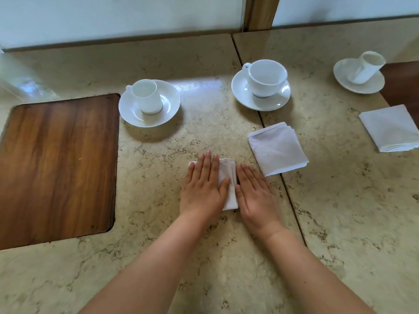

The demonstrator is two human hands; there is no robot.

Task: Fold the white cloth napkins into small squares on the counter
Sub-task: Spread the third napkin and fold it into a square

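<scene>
A small folded white napkin (pixel 227 177) lies on the beige stone counter (pixel 158 257) in the middle of the view. My left hand (pixel 204 184) lies flat on its left part with straight fingers and covers most of it. My right hand (pixel 255 193) lies flat on the counter beside the napkin's right edge, thumb touching the cloth. A second folded napkin (pixel 277 149) rests just to the right, and a third folded napkin (pixel 391 128) sits at the far right edge.
A cup on a saucer (pixel 148 103) stands behind the hands to the left, another cup on a saucer (pixel 260 86) behind to the right, a third (pixel 359 72) far right. A wooden inset panel (pixel 59 168) fills the counter's left. A wall runs along the back.
</scene>
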